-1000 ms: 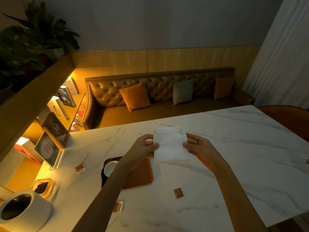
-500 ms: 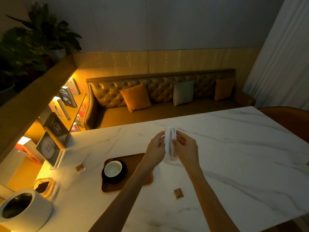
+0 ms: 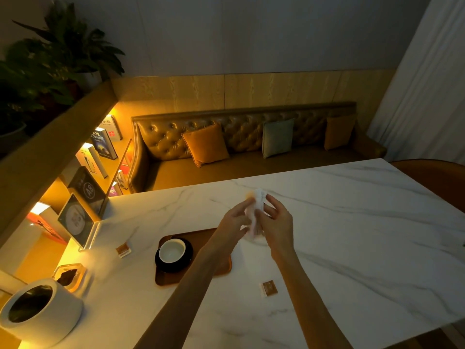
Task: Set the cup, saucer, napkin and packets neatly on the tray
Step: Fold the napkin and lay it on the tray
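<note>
We are holding the white napkin (image 3: 256, 215) up in the air between both hands, above the marble table (image 3: 352, 235) and just beyond the far right corner of the tray (image 3: 221, 269). It is standing folded on edge, a narrow upright strip, blurred in the dim light. Our left hand (image 3: 232, 221) is pinching it from the left side with thumb and fingers closed on the paper, and our right hand (image 3: 276, 222) is gripping it from the right, fingers curled round its edge. The two hands are nearly touching each other around it.

Below and to the left, the brown tray is lying on the table with our left forearm crossing over its right part. On the tray's left end the black saucer (image 3: 187, 258) is sitting with the white cup (image 3: 172, 250) standing upright on it; the saucer is reaching right to the tray's left rim.

We are seeing two packets on the bare table, both off the tray: the left packet (image 3: 123, 249) lying near the tray's left side, and the right packet (image 3: 268, 289) lying near the tray's right corner, between our two forearms.

Further left, at the table's near edge, a white round container (image 3: 42, 313) is standing beside a small glass dish (image 3: 69, 275) with something dark in it. Beyond the table a tufted sofa (image 3: 251, 147) is carrying three cushions.
</note>
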